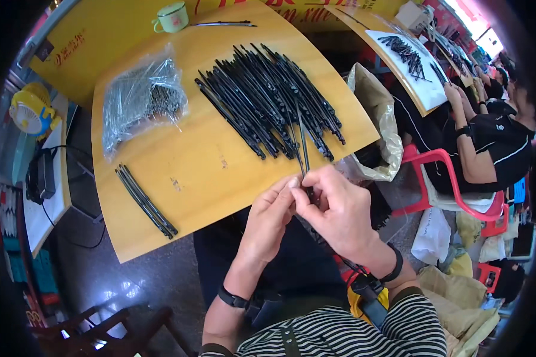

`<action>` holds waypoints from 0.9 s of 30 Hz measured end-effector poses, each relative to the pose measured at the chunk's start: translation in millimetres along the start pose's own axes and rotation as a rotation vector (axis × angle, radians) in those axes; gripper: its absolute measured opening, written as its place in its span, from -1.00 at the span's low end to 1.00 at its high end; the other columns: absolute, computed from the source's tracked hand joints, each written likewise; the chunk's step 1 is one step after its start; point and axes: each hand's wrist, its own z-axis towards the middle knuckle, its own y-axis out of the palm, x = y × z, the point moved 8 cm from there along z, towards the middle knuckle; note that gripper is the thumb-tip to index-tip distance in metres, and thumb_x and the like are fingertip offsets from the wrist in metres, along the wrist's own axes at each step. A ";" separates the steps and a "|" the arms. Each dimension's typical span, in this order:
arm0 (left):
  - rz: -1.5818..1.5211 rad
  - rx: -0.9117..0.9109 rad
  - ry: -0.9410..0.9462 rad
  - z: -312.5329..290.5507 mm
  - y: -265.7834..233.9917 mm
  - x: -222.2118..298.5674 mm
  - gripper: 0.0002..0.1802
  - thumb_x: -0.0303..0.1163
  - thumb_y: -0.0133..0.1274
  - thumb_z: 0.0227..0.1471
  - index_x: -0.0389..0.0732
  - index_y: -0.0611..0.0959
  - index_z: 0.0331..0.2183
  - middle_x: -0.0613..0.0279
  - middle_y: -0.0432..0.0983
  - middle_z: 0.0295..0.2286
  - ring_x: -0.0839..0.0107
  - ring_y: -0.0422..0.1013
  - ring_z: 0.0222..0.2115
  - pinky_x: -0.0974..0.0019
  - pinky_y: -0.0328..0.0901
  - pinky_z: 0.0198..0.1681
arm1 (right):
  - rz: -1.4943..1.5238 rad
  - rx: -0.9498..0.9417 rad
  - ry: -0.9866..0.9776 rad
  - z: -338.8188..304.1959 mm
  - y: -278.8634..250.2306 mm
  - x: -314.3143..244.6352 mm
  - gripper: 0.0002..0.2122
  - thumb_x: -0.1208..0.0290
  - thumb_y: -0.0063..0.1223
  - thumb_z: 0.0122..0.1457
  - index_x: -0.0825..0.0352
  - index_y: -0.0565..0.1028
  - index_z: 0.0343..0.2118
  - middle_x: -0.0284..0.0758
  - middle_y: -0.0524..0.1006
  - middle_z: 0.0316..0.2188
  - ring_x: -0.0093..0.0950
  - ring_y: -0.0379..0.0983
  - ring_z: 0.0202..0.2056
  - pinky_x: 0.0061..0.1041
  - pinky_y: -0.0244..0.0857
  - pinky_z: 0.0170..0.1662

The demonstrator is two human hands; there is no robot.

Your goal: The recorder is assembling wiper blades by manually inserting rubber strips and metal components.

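My left hand (269,223) and my right hand (340,209) meet at the table's near edge. Both are closed in a pinch on thin black strips (305,156), which point away from me toward the pile; their lower ends are hidden by my fingers. Just beyond lies a big pile of long black strips (262,98) with small fittings along them. To its left sits a clear plastic bag (138,98) of thin, light-coloured pieces. A small bundle of black strips (146,202) rests near the table's left corner.
The wooden table (208,196) also bears a lidded green mug (173,18) and a few thin rods (223,24) at its far edge. A yellow fan (33,110) stands left. On the right are an open sack (378,113), a pink chair (446,172) and a seated person (482,149).
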 end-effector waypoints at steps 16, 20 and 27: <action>-0.076 0.101 0.310 -37.8 -44.9 46.2 -0.88 -0.44 -0.10 0.11 -0.25 0.44 -0.29 0.20 0.45 -0.36 0.46 0.40 -0.34 0.40 0.32 -0.26 | 0.191 -0.231 0.000 11.1 24.7 -32.7 -0.90 0.46 -0.01 0.10 0.36 0.36 -0.47 -0.27 0.44 -0.67 -0.37 0.44 -0.64 -0.51 0.23 -0.61; -0.132 0.160 0.424 -43.5 -69.0 57.2 -0.82 -0.43 -0.14 0.13 -0.27 0.38 -0.21 0.18 0.39 -0.35 0.40 0.40 -0.37 0.37 0.37 -0.36 | 0.105 -0.235 -0.052 55.9 58.8 -36.7 -0.91 0.47 -0.02 0.10 0.37 0.38 -0.45 -0.22 0.46 -0.61 -0.31 0.45 -0.58 -0.48 0.25 -0.56; -0.124 0.287 0.498 -46.2 -87.7 61.8 -0.83 -0.47 -0.10 0.09 -0.24 0.38 -0.23 0.18 0.39 -0.37 0.40 0.42 -0.42 0.43 0.37 -0.41 | 0.231 -0.227 -0.048 109.6 133.5 -39.2 -0.86 0.49 0.03 0.01 0.41 0.39 -0.39 -0.14 0.49 -0.50 -0.20 0.45 -0.44 -0.34 0.31 -0.36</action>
